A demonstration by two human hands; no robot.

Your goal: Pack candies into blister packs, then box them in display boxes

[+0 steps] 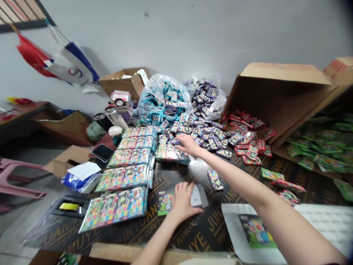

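- Right grip was spread open, palm down, fingers apart and lying on the right end of a bagged stack of packs, not clearly clamped on it.
- That stack lay on the far side of the dark plywood worktop, its long side running roughly left to right, so the grip was on it, right at the end.
- Left grip sat flat on a card packet near the front, fingers together. Couldn't tell if the thumb was pinching anything, since the hand covered that bit.
- The left hand was the nearer one to me, and the right reached further out, past a loose pack.
- Big flat sets were stacked in rows just left of both hands.
- Behind them, small packs spilled out from a blue-filled clear bag and a purple-filled one.
- Red packs were heaped on the right by a tipped cardboard box, with green packs further right.
- A printed sheet lay at the near right corner.
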